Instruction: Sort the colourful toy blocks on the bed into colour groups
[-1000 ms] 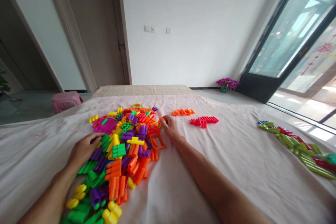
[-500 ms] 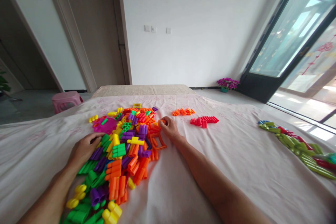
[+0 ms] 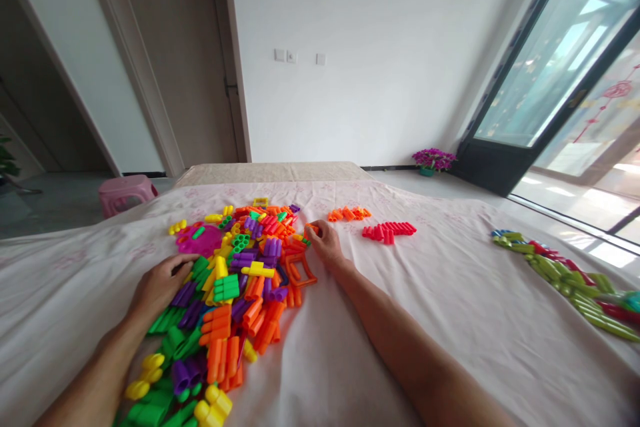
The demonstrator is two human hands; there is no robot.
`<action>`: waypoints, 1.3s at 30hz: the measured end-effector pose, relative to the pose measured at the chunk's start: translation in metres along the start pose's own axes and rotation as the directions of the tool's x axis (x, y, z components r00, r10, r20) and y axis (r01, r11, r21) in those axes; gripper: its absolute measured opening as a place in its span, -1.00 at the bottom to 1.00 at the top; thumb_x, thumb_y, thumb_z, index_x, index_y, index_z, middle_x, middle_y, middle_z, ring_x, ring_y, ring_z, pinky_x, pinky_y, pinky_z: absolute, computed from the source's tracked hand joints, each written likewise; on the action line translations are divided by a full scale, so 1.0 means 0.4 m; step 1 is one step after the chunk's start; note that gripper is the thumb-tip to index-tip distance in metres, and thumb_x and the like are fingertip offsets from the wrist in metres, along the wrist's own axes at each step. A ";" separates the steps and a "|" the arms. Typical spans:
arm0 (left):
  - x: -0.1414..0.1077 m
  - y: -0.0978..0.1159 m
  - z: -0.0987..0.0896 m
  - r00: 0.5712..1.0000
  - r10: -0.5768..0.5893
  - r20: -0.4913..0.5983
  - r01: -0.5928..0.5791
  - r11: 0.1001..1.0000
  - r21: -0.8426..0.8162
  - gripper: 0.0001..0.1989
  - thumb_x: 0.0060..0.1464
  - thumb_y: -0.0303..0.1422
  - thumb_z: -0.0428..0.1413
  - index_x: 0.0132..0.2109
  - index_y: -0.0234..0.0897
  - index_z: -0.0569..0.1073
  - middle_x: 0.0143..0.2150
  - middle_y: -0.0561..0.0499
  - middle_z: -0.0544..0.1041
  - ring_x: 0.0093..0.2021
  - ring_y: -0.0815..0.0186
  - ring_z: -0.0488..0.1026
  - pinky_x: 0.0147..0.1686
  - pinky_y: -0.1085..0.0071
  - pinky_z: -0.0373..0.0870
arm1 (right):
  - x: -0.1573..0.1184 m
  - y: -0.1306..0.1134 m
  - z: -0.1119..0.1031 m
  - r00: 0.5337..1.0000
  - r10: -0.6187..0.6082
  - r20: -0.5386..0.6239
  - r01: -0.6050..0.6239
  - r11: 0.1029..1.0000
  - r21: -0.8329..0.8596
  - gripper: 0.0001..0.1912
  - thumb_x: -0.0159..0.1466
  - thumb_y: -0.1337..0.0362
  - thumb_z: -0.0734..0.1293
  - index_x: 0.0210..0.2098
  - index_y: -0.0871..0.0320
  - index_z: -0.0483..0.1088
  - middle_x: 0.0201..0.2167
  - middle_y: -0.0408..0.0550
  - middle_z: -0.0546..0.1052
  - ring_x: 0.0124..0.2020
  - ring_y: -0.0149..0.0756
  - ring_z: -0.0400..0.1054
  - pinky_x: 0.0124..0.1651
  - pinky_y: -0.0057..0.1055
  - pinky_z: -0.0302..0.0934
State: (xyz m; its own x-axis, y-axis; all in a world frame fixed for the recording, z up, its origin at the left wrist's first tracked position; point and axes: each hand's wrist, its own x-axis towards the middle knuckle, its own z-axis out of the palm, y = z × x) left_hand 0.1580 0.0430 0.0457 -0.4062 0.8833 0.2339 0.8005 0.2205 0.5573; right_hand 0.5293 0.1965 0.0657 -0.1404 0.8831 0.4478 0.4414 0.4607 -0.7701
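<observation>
A long pile of plastic pieces [image 3: 257, 269] in orange, green, purple, yellow and red lies on the cloth. At its right edge my right hand [image 3: 324, 245] is closed on an orange piece [image 3: 312, 229], just above an orange square frame [image 3: 303, 270]. My left hand [image 3: 161, 283] rests at the pile's left side, fingers curled beside green and purple pieces; whether it grips one is hidden. A magenta piece [image 3: 206, 240] lies beyond it. To the right of my right hand are a small orange group [image 3: 349, 214] and a row of red pieces [image 3: 390, 232].
Light green, red and blue pieces [image 3: 565, 277] lie along the right side of the clothed table [image 3: 450, 280]. A pink stool [image 3: 127, 193] stands beyond the left edge. Purple flowers [image 3: 434, 159] stand on the floor by the glass door.
My right hand has shifted slightly to the right, with the orange piece in its fingers lifted off the pile's edge. My left hand has stayed in place.
</observation>
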 end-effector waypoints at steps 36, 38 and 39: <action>0.009 -0.025 0.007 1.000 0.009 0.018 -0.009 1.000 0.016 -0.56 0.14 -0.10 -0.02 0.03 -0.13 0.58 0.00 0.00 0.64 0.03 0.13 0.54 -0.04 0.35 0.42 | -0.002 0.010 -0.015 0.998 0.022 0.059 -0.021 1.000 -0.017 -0.69 0.27 0.09 0.28 -0.31 0.20 0.53 -0.44 -0.10 0.55 -0.41 -0.34 0.39 -0.37 -0.47 0.15; 0.009 -0.026 0.008 1.000 0.007 0.021 -0.007 1.000 0.018 -0.55 0.14 -0.10 -0.02 0.03 -0.13 0.58 0.00 -0.01 0.64 0.02 0.12 0.55 -0.05 0.34 0.42 | -0.002 0.009 -0.016 0.998 0.019 0.058 -0.017 0.999 -0.028 -0.68 0.27 0.08 0.28 -0.32 0.20 0.52 -0.45 -0.09 0.55 -0.41 -0.33 0.39 -0.37 -0.47 0.14; 0.008 -0.027 0.009 1.000 0.009 0.019 -0.009 1.000 0.019 -0.56 0.14 -0.10 -0.02 0.03 -0.13 0.58 0.00 -0.01 0.64 0.01 0.12 0.55 -0.05 0.34 0.42 | -0.002 0.010 -0.016 0.998 0.020 0.062 -0.018 0.999 -0.032 -0.68 0.27 0.08 0.28 -0.32 0.20 0.52 -0.45 -0.09 0.55 -0.41 -0.33 0.39 -0.37 -0.47 0.14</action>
State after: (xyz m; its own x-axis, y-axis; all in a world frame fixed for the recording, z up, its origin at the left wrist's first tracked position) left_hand 0.1496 0.0450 0.0378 -0.3905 0.8931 0.2235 0.8122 0.2199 0.5403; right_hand 0.5367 0.1972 0.0650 -0.1864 0.8960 0.4029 0.4721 0.4414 -0.7631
